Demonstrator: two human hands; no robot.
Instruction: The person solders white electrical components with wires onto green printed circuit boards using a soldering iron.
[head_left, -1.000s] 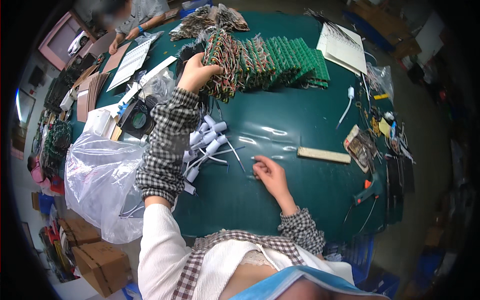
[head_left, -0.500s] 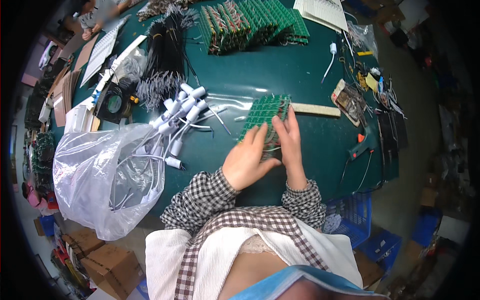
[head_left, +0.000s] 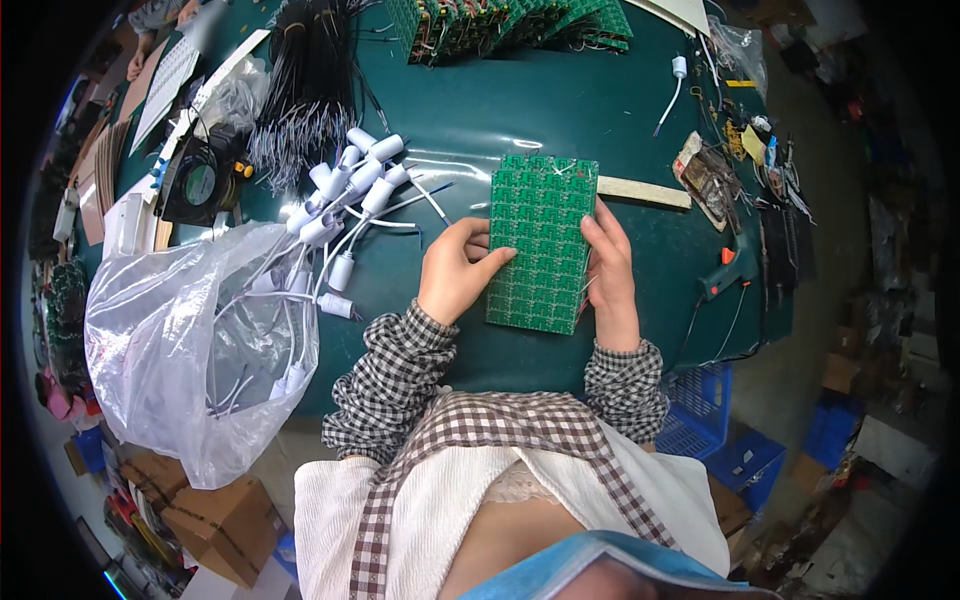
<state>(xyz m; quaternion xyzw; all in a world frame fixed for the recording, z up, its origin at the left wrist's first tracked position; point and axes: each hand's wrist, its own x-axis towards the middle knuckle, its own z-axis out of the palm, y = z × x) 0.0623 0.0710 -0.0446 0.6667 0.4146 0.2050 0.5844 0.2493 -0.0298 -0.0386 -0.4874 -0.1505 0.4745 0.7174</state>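
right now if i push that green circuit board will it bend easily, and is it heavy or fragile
The green circuit board probably resists bending: it looks flat and straight-edged. It may be light, since the left hand and right hand hold only its sides. Its face, patterned with fine circuitry, may be fragile.

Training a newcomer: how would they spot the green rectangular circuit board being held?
Over the dark green table, the left hand and right hand hold a green rectangular circuit board. Only it is hand-held, apart from the slanted green boards beyond.
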